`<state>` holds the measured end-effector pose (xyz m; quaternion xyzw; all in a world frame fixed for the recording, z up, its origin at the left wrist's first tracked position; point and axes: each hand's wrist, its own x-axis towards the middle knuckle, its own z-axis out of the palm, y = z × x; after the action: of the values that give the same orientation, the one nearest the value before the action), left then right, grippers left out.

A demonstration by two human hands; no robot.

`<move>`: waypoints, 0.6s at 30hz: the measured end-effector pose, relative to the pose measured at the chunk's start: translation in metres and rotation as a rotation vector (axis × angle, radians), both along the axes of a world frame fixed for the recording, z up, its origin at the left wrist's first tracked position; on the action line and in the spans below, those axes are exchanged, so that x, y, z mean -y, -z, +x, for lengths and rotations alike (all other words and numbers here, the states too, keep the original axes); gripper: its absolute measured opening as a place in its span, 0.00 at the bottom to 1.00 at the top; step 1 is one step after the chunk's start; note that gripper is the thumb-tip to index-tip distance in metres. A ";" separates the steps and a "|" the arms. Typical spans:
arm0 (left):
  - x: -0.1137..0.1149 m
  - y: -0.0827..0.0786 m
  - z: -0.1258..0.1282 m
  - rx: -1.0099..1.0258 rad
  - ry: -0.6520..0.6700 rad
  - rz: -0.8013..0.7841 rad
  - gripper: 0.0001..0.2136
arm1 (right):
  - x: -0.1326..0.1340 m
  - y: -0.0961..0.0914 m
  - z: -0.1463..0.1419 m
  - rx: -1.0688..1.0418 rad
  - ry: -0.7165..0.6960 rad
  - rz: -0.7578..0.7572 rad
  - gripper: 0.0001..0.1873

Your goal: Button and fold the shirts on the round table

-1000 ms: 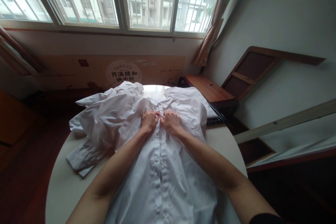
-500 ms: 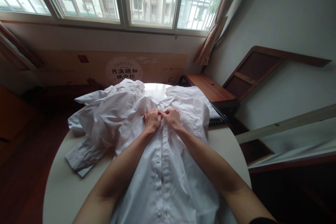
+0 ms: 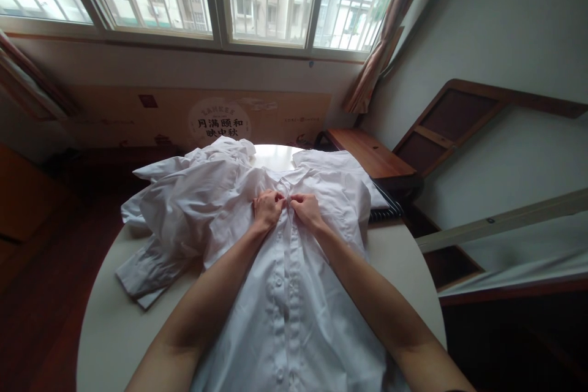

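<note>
A white button-up shirt [image 3: 248,294] lies front up on the table, its collar toward the window and its hem toward me. Just below the collar, my left hand [image 3: 269,207] pinches the edge of the front placket. My right hand [image 3: 307,208] is closed on the opposite edge, with its fingertips close to those of the left. Whatever button sits between the fingers is too small to make out. Lower down, the two front edges lie side by side, with buttons showing along the left one. A sleeve cuff [image 3: 144,275] rests on the table at the left.
The round white table [image 3: 103,318] carries more crumpled white cloth [image 3: 179,177] at the left. Black hangers [image 3: 386,211] stick out under folded cloth at the right. Beyond stand a wooden bench [image 3: 372,153] and a printed board [image 3: 275,113] below the window.
My right fingertips have drawn slightly away from the left ones at the placket. The left hand keeps its place on the shirt, and the view has shifted a little.
</note>
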<state>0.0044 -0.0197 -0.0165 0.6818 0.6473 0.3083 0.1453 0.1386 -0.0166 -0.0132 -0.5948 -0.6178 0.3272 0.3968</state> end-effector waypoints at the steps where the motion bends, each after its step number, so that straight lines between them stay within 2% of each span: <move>1: 0.000 0.000 0.000 0.008 0.001 -0.015 0.07 | 0.002 -0.002 -0.001 0.023 -0.007 0.014 0.15; 8: -0.005 -0.007 -0.005 0.069 0.010 -0.147 0.09 | 0.008 -0.013 -0.001 0.162 -0.067 0.074 0.14; 11: -0.008 -0.008 -0.008 0.121 0.019 -0.220 0.10 | 0.006 -0.011 0.001 0.105 -0.072 0.027 0.17; 18: -0.009 -0.011 -0.009 0.099 0.045 -0.259 0.10 | -0.001 -0.004 0.003 -0.065 -0.094 -0.049 0.17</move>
<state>-0.0049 -0.0107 -0.0056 0.6555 0.6584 0.2521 0.2707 0.1420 -0.0158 -0.0097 -0.5635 -0.6238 0.3796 0.3863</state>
